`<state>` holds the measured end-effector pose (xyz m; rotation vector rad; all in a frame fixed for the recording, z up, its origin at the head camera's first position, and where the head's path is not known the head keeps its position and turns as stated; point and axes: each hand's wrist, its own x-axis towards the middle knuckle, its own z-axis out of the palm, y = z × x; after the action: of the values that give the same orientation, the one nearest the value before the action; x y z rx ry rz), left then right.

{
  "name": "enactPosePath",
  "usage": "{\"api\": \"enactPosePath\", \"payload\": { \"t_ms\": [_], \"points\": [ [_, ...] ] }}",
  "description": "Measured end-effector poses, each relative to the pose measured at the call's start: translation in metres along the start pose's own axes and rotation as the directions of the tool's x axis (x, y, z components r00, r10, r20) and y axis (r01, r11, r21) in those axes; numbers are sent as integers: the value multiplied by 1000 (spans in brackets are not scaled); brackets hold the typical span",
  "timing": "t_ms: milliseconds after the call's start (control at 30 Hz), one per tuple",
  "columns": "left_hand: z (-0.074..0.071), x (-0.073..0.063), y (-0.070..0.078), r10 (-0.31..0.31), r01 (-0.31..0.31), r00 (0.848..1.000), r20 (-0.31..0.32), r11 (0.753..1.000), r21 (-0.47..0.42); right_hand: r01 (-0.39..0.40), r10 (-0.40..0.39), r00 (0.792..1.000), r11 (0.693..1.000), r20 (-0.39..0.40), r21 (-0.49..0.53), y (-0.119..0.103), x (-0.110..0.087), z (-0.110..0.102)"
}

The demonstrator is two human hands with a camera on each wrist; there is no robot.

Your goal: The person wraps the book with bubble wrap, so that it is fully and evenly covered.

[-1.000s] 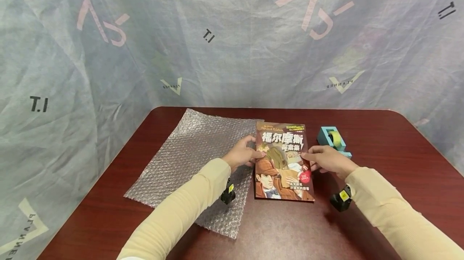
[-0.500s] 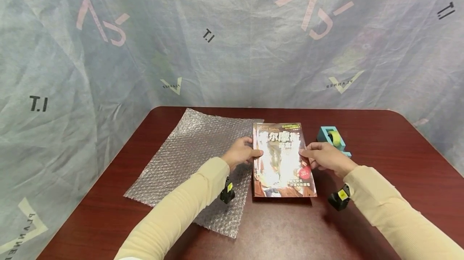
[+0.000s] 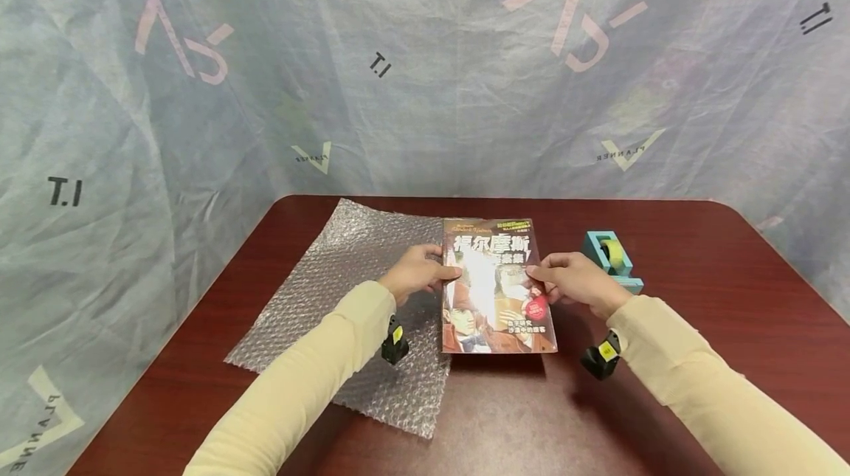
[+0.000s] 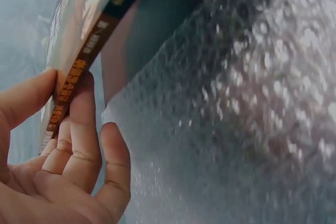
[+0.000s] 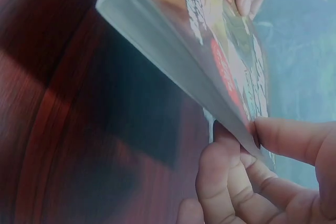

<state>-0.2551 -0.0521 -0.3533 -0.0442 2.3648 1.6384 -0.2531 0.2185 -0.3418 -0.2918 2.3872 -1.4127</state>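
Note:
Both hands hold a paperback book [image 3: 488,314] with an illustrated brown cover and large white Chinese title, glare across its middle. My left hand [image 3: 420,271] pinches its left edge, thumb on the cover and fingers under the spine [image 4: 79,72]. On the opposite side my right hand [image 3: 576,280] pinches the page edge [image 5: 173,56] the same way. The book is raised above the table, its shadow falling below it. A sheet of bubble wrap [image 3: 332,291] lies flat to the left, partly under the left forearm and reaching beneath the book's left edge in the head view.
A light-blue tape dispenser [image 3: 600,246] with a yellow-green roll [image 3: 616,254] stands behind the right hand. The dark red wooden table [image 3: 704,328] ends at a grey printed cloth [image 3: 425,92] hung behind and to the sides.
The book has lifted off the table and moved left toward the bubble wrap, both hands travelling with it. Glare has appeared on its cover. Bubble wrap and dispenser have stayed put.

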Motion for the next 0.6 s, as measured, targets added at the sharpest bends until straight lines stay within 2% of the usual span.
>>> {"api": "enactPosePath", "payload": {
  "t_ms": [233,600],
  "points": [
    [-23,-4,-2,-36,36,999,-40,999,9,5,-5,1000,1000,-2,-22,-15,10,18],
    [-66,-13,-10,-47,48,997,-64,999,1,14,-14,1000,1000,0,-28,-39,28,49]
  ]
}}
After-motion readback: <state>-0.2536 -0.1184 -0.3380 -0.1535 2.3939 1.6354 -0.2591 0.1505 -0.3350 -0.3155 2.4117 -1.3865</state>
